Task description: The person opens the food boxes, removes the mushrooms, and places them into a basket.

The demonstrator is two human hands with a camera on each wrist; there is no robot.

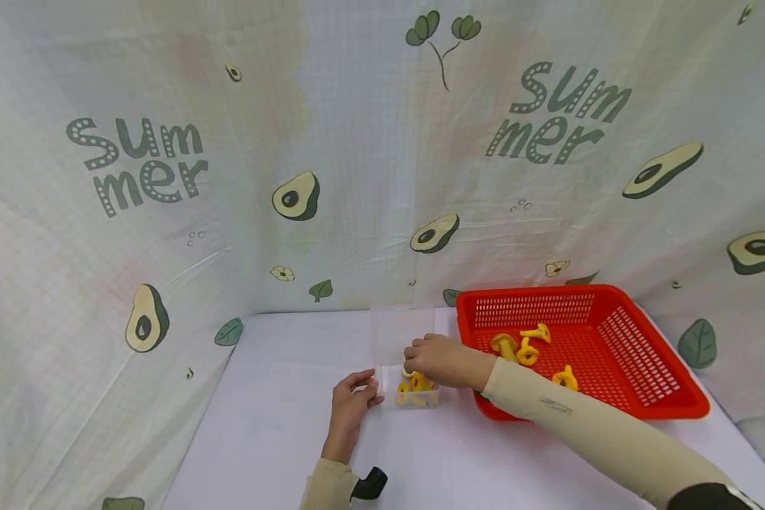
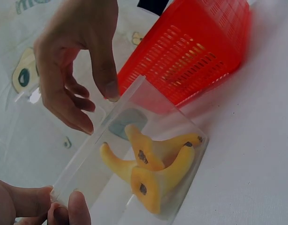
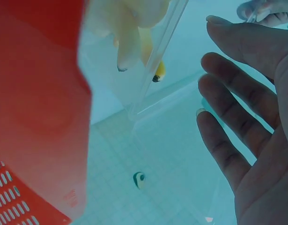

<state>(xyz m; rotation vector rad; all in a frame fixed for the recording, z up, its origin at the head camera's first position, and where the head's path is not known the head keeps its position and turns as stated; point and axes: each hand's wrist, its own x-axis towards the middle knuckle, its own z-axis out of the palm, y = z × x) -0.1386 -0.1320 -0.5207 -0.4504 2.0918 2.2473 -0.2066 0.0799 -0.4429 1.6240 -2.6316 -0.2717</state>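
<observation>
A clear plastic box [image 1: 387, 382] stands on the table with several yellow toy mushrooms [image 1: 417, 382] inside. In the left wrist view, curved stems and dark-marked ends of the mushrooms [image 2: 148, 164] show through its wall. My left hand [image 1: 352, 404] pinches the box's left edge between thumb and fingers. Over the box's right side hovers my right hand [image 1: 449, 360], partly covering the opening. Its fingers [image 3: 228, 112] are loosely bent with nothing between them in the right wrist view. The box's transparent lid [image 1: 398, 329] extends behind it.
To the right sits a red perforated basket [image 1: 650, 354], close beside the box. Several more yellow mushrooms [image 1: 528, 352] lie in it. A printed cloth [image 1: 357, 142] hangs behind the white-covered table [image 1: 274, 397].
</observation>
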